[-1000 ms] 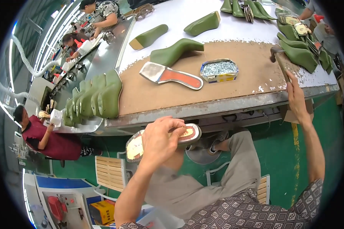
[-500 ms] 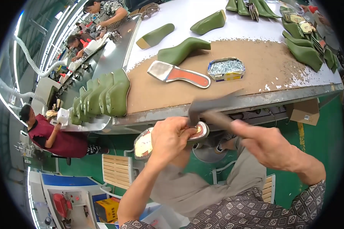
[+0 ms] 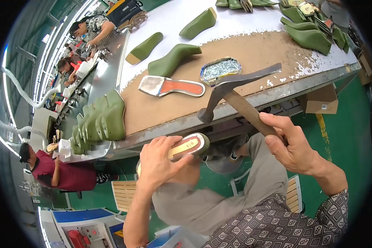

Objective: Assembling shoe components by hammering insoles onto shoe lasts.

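My right hand (image 3: pixel 291 144) is wrapped round the wooden handle of a hammer (image 3: pixel 246 110), raised in front of the table's edge. Its dark metal head has a round face at one end and a long, thin claw at the other. Over my lap, my left hand (image 3: pixel 161 159) grips a green shoe last (image 3: pixel 206 144) with its sole side up. An insole (image 3: pixel 189 144) with a reddish-brown and yellow middle and a pale rim lies on that sole. My palm and fingers cover much of its middle and front.
On the table (image 3: pixel 252 47) lie a tin of nails (image 3: pixel 221 69), a red and silver insole (image 3: pixel 173 86) and loose green lasts (image 3: pixel 173 60). More lasts (image 3: pixel 101 118) stand in a row at the left. A co-worker (image 3: pixel 64 169) in maroon sits beyond. A cardboard box (image 3: pixel 321 99) is below the table.
The hammer has lifted away from the last, its head now clear of my left hand. My left hand has shifted left and spread over the insole. The whole view has turned slightly.
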### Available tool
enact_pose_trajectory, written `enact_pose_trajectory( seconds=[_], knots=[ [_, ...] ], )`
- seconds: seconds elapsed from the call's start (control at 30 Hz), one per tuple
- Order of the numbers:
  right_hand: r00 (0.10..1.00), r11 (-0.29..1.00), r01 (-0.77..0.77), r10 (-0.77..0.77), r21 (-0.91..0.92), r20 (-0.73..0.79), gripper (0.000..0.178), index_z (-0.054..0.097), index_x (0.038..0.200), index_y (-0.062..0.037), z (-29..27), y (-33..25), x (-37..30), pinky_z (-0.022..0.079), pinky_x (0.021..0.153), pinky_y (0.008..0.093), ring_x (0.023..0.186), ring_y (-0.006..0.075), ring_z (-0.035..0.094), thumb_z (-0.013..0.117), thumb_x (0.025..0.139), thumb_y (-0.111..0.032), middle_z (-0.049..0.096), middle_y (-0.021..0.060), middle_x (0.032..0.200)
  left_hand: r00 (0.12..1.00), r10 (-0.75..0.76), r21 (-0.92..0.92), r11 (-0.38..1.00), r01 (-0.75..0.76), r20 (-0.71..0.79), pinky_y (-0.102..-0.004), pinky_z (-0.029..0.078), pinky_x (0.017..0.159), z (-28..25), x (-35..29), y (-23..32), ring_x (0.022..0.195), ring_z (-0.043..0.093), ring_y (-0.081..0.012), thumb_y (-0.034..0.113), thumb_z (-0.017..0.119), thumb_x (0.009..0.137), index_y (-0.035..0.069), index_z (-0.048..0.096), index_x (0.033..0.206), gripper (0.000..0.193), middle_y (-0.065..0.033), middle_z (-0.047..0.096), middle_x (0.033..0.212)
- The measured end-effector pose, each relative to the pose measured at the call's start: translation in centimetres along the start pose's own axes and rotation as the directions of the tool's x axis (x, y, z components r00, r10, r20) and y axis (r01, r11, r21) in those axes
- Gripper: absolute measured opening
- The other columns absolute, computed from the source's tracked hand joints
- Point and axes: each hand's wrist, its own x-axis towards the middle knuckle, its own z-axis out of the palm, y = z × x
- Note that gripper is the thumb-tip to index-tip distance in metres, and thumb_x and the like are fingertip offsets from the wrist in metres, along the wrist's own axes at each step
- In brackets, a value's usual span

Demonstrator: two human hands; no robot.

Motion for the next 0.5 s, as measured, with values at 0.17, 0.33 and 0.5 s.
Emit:
enact_pose_trajectory(
  seconds=[0.17,0.33,0.5],
  knots=[
    [0.996,0.985,0.081,-0.074,-0.152,0.051,0.045,0.048,0.135,-0.0075,0.4,0.1,0.2,0.054,0.072,0.0283,0.086,0.0148,0.067,0.058,0.091,0.001,0.066,0.013,0.112,0.999,0.018,-0.039,0.999,-0.019,-0.038,-0.041,0.048,0.079,0.8,0.1,-0.1,0.09,0.064,-0.0281,0.038,0.076,0.07,0.009,0.063,0.106,0.047,-0.0084,0.067,0.096],
    [0.987,0.975,0.16,-0.163,-0.154,-0.006,0.044,0.051,0.132,-0.0024,-0.5,-3.0,1.1,0.054,0.083,0.0299,0.101,0.0171,0.065,0.062,0.089,-0.001,0.061,0.0159,0.124,0.999,0.016,0.002,1.0,-0.016,-0.037,-0.0396,0.048,0.075,0.8,0.0,0.2,0.087,0.063,-0.0288,0.04,0.076,0.07,0.009,0.06,0.106,0.049,-0.0084,0.066,0.095],
    [0.928,0.87,0.352,-0.373,-0.345,0.006,0.047,0.049,0.132,-0.0008,0.3,-1.9,1.8,0.05,0.093,0.0311,0.11,0.0226,0.062,0.063,0.087,-0.002,0.063,0.0167,0.121,0.996,0.086,0.226,0.971,-0.078,-0.026,-0.0398,0.045,0.073,1.6,-0.3,0.3,0.083,0.061,-0.0282,0.042,0.078,0.066,0.007,0.057,0.101,0.054,-0.009,0.062,0.089]
  ],
)
